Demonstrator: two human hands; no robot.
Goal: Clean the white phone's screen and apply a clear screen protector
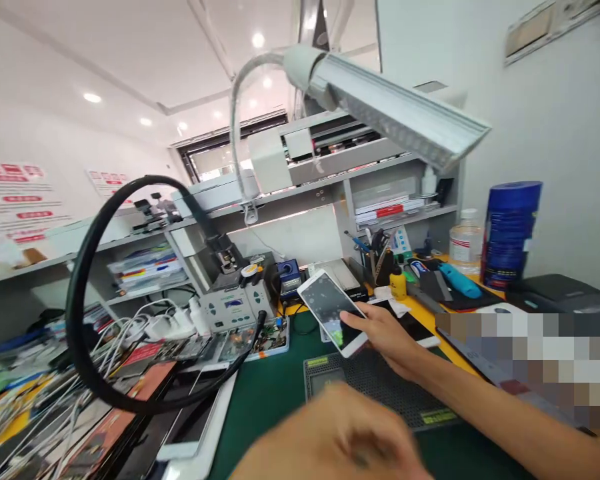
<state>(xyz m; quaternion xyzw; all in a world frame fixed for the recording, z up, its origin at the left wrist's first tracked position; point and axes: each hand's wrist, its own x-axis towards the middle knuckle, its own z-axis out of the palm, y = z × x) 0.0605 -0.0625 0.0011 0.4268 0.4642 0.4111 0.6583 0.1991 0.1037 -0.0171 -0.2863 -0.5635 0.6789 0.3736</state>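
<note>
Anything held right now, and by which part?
Right hand: white smartphone, by its lower right edge, thumb across the front. Left hand: too blurred to tell.

A white-framed phone [323, 300] is gripped by the right hand [384, 333], with the thumb laid over its screen, above a black perforated plate [405, 400] on a green mat [257, 400]. The left hand [330, 437], curled and blurred by motion, is seen at the near edge. On the left, a grey control unit [227, 310] is partly ringed by a looped black hose [78, 300]. The far shelves [325, 177] are overhung by a lamp [395, 100]. On the right, a clear bottle [464, 243] is placed beside a blue cylinder [511, 233].
</note>
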